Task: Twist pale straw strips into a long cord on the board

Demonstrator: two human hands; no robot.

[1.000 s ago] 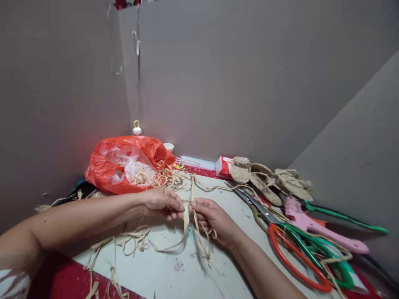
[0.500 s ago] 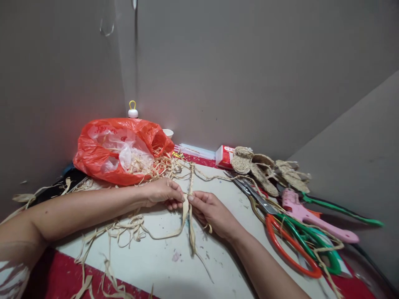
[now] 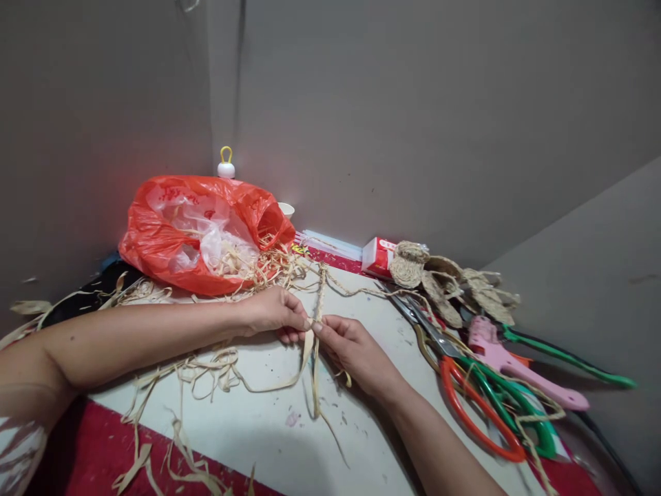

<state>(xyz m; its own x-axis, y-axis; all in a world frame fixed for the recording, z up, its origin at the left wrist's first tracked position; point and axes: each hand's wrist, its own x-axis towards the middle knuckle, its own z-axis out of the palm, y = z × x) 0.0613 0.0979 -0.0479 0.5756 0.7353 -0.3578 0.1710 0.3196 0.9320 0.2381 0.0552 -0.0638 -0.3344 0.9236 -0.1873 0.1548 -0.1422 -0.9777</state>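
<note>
A narrow braid of pale raffia (image 3: 320, 289) runs from the back of the white board (image 3: 268, 441) down to my hands. My left hand (image 3: 279, 317) pinches the strands at the braid's lower end from the left. Opposite it, my right hand (image 3: 348, 348) grips the same spot between thumb and fingers, and the two hands' fingertips nearly touch. Loose raffia strands (image 3: 316, 386) hang below the fingers onto the board, and one curves off to the left. Which strand each hand holds is partly hidden by the fingers.
A red plastic bag (image 3: 170, 269) of raffia scraps lies at back left. Orange-handled scissors (image 3: 480, 427), green-handled scissors (image 3: 542, 427), a pink glue gun (image 3: 516, 362) and several woven straw pieces (image 3: 410, 265) crowd the right. A red-and-white box (image 3: 376, 256) stands behind. Raffia tangles (image 3: 217, 368) spread at left.
The camera view has shifted a little. Both hands stay at the braid's lower end, their fingertips slightly closer together, with the hanging strands nearly the same.
</note>
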